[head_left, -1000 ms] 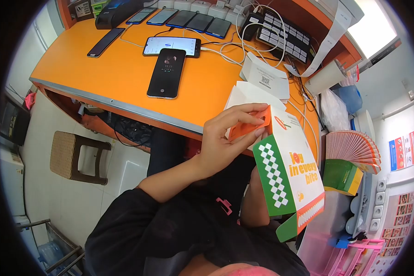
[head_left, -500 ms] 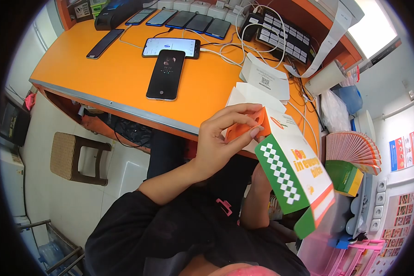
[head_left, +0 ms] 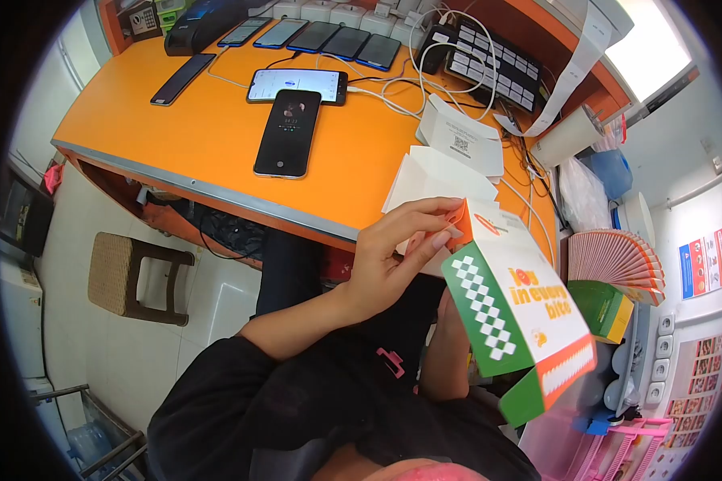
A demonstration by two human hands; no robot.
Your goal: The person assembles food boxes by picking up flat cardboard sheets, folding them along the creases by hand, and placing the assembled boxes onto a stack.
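A printed cardboard food box, white with green checks and orange lettering, is held aloft in front of the desk's right part. My left hand pinches its orange end flap between thumb and fingers. Behind the box rises my right hand; only its lower part shows and the fingers are hidden. The box's lower end hangs loose, with a green flap sticking out. Just beyond my left hand, a white unfolded carton lies on the desk.
On the orange desk lie a black phone, a lit phone and several others in a back row. White cables run across its right side. Fanned cartons stand at right. A stool is on the floor at left.
The box has turned slightly, its lower end shifting and showing more of the orange-red edge. My left hand has moved a little right and down; less of the orange flap shows.
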